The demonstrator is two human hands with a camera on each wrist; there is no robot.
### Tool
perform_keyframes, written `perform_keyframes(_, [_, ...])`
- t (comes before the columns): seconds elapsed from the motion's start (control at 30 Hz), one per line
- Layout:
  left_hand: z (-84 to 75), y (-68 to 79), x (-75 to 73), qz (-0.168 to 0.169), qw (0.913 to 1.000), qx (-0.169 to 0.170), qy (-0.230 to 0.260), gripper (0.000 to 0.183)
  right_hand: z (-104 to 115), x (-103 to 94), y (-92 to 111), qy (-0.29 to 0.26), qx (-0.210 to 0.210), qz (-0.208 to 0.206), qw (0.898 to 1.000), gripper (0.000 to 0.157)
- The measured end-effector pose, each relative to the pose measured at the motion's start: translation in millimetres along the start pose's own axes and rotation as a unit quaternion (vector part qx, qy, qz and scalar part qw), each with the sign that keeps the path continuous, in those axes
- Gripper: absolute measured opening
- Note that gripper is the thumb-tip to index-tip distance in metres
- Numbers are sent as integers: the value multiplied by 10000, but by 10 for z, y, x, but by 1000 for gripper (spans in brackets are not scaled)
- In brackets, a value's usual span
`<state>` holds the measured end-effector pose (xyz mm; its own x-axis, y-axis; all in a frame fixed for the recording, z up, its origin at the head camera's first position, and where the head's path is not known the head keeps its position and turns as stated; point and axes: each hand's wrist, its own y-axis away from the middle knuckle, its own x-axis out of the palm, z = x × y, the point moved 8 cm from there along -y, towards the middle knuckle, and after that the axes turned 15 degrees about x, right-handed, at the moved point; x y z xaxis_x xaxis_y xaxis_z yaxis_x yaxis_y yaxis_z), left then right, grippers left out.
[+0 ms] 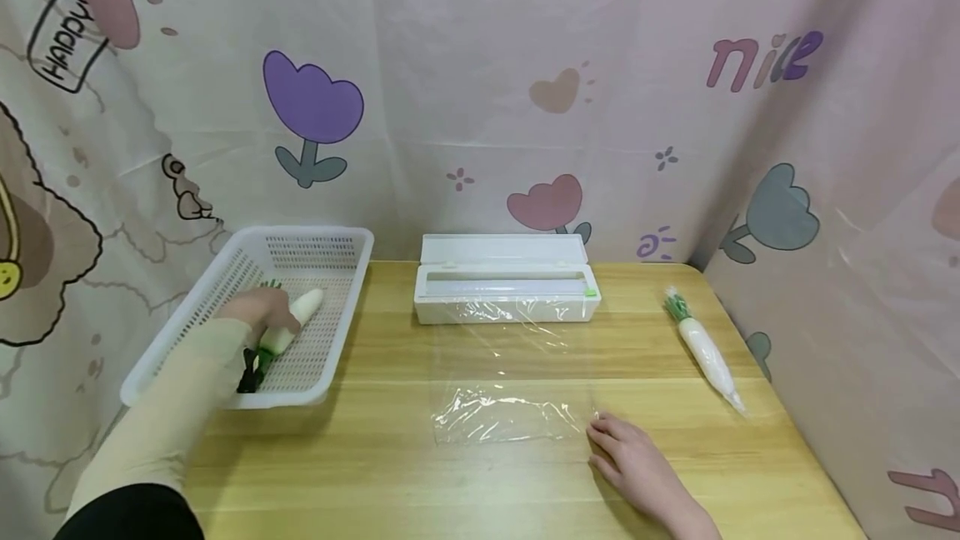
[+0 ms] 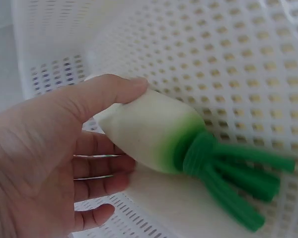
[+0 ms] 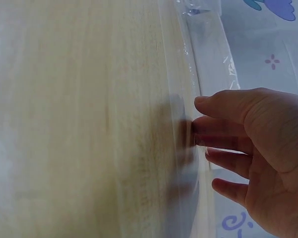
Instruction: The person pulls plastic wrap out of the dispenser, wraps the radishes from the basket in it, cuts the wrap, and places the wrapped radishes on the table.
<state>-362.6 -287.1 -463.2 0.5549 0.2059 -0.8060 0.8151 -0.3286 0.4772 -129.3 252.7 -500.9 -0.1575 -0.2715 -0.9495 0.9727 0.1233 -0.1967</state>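
Note:
In the head view my left hand [image 1: 262, 311] reaches into a white perforated basket [image 1: 348, 323] and holds a white radish [image 1: 306, 307] with a green top. The left wrist view shows the thumb over this radish [image 2: 154, 124] and the fingers along its other side; a second white, smooth body [image 2: 179, 203] lies beneath, partly hidden. My right hand [image 1: 637, 465] rests on the table, fingertips at the near right corner of a clear plastic film [image 1: 510, 415]. In the right wrist view the thumb and fingers [image 3: 228, 156] look loose, with a gap between thumb and index finger.
A white film dispenser box [image 1: 506, 311] with its lid raised stands at the back middle of the wooden table [image 1: 360, 473]; the film runs out from it. At the right lies a radish wrapped in film [image 1: 708, 357]. Printed cloth hangs behind and at the sides.

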Motion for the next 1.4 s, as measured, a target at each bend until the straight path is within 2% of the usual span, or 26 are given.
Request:
perform_keyframes(0.07, [14, 12, -26, -135, 9999, 94, 39, 67, 6, 6, -1, -41, 30, 21, 10000, 39])
perform_keyframes(0.17, [-13, 12, -93, -422, 9982, 416, -53, 63, -1, 9, 0, -100, 94, 49, 9999, 39])
perform_keyframes(0.37, [-198, 103, -336, -1262, 9873, 903, -348, 55, -18, 20, -7, -137, 185, 131, 9997, 39])
perform_keyframes(0.53, [-414, 384, -570, -1904, 9719, 1004, -952, 57, -17, 27, -29, -154, 320, 344, 9988, 38])
perform_keyframes(0.67, [-574, 612, -658, -2323, 9570, 999, -1422, 61, -13, 14, -25, -157, 366, 392, 9984, 38])
perform_keyframes(0.77, [-725, 792, -676, -2789, 9392, 1098, -1676, 61, -6, 2, -16, -154, 341, 321, 9988, 38])
perform_keyframes(0.93, [-1095, 1115, -644, -3733, 8959, 1460, -1916, 56, 11, 5, -7, -152, 296, 256, 9991, 38])
perform_keyframes(1.03, [-1327, 1238, -567, -4088, 8762, 1697, -1907, 54, 8, 20, -2, -131, 303, 290, 9990, 38])
perform_keyframes(1.13, [-1551, 1306, -448, -4312, 8589, 1921, -1983, 53, 5, 29, -5, -124, 333, 341, 9988, 38])
perform_keyframes(1.33, [-1971, 1297, -157, -4820, 8078, 2608, -2169, 55, 10, 26, -15, -117, 386, 428, 9983, 38])
perform_keyframes(1.37, [-2033, 1279, -101, -4865, 8024, 2714, -2142, 54, 11, 25, -14, -111, 392, 440, 9982, 38])
perform_keyframes(1.4, [-2090, 1248, -41, -4866, 8010, 2791, -2091, 54, 11, 24, -13, -111, 398, 449, 9981, 38])
